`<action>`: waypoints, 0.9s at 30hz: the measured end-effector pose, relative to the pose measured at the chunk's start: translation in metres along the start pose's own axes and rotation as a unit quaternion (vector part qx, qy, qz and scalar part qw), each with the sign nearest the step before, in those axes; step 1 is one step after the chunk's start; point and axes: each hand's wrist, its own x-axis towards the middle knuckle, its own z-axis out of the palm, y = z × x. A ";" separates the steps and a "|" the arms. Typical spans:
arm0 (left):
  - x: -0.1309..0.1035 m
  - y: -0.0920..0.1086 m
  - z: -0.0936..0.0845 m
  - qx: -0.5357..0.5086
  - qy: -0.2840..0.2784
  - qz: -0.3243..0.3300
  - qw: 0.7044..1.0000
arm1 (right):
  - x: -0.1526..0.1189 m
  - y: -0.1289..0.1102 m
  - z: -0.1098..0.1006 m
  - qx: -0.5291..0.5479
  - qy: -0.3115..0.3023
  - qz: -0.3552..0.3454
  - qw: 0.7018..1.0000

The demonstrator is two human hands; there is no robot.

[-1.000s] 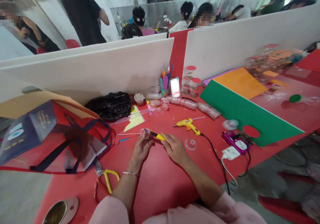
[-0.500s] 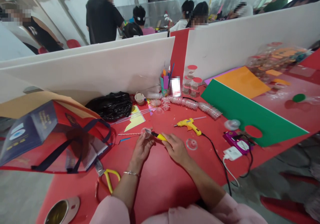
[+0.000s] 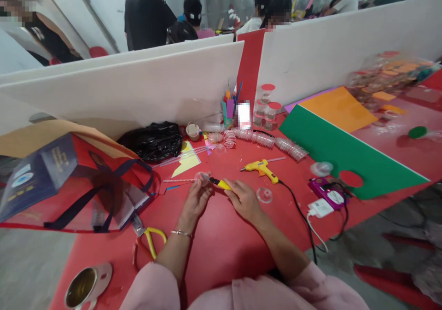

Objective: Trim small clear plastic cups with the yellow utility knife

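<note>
Between the fingers of my left hand [image 3: 198, 198] is a small clear plastic cup [image 3: 201, 177], held just above the red table. My right hand [image 3: 246, 200] is closed round the yellow handle of a utility knife [image 3: 221, 183]. The knife points left, its dark front end right at the cup; whether the blade touches the plastic I cannot tell. To the right of my right hand lies a clear round lid-like piece [image 3: 264, 195]. A yellow glue gun [image 3: 261, 170] rests beyond it. Near my left forearm lie scissors [image 3: 148, 238] with red and yellow handles.
A large bag [image 3: 79, 181] fills the left side, with a black plastic bag [image 3: 152, 140] behind it. Rows of nested clear cups [image 3: 262, 139] lie at the back. A green board [image 3: 345, 158] and a purple power strip [image 3: 326, 192] are on the right. A mug [image 3: 84, 287] stands front left.
The camera view has tilted slightly, shifting the scene up a little at the back. Both hands keep their hold on the cup and the knife, almost in the same place.
</note>
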 end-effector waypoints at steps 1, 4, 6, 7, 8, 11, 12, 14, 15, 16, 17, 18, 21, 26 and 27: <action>0.000 0.000 0.000 0.001 -0.005 0.001 1.000 | 0.000 0.001 0.000 -0.001 0.000 -0.001 1.000; 0.000 0.000 0.000 0.016 -0.017 0.002 1.000 | 0.000 0.002 0.000 -0.013 -0.007 -0.004 1.000; -0.001 0.001 0.002 0.022 -0.015 0.006 1.000 | 0.000 0.002 0.000 -0.021 -0.010 -0.006 1.000; -0.002 0.002 0.003 0.021 -0.012 0.006 1.000 | 0.000 0.002 0.000 -0.025 -0.011 -0.006 1.000; -0.002 0.002 0.004 0.020 -0.008 0.005 1.000 | 0.000 0.002 0.000 -0.028 -0.010 -0.005 1.000; -0.002 0.002 0.004 0.025 0.000 -0.003 1.000 | 0.000 0.002 0.002 -0.033 -0.008 -0.005 0.999; -0.002 0.001 0.003 0.026 0.004 -0.003 1.000 | 0.000 0.002 0.003 -0.033 -0.008 -0.007 0.999; -0.001 -0.001 0.001 0.022 0.013 0.005 1.000 | -0.001 0.003 0.004 -0.034 -0.011 -0.011 0.999; 0.000 -0.002 0.000 0.022 0.016 0.010 1.000 | -0.001 0.003 0.005 -0.035 -0.012 -0.012 0.999; 0.000 -0.003 -0.002 0.024 0.018 0.015 0.999 | -0.002 0.003 0.005 -0.036 -0.013 -0.011 0.999; 0.000 -0.003 -0.003 0.031 0.016 0.016 0.999 | -0.002 0.004 0.006 -0.036 -0.014 -0.010 0.999; 0.000 -0.003 -0.003 0.039 0.013 0.016 0.999 | -0.002 0.004 0.006 -0.035 -0.015 -0.008 0.999; 0.000 -0.003 -0.004 0.059 0.001 0.009 0.998 | -0.002 0.005 0.004 -0.030 -0.014 -0.002 0.999; 0.000 -0.004 -0.004 0.052 0.005 0.000 0.999 | -0.001 0.002 0.001 -0.015 -0.012 0.017 1.000; 0.000 -0.005 -0.005 0.047 0.009 -0.005 0.999 | -0.001 0.002 0.001 -0.011 -0.011 0.018 1.000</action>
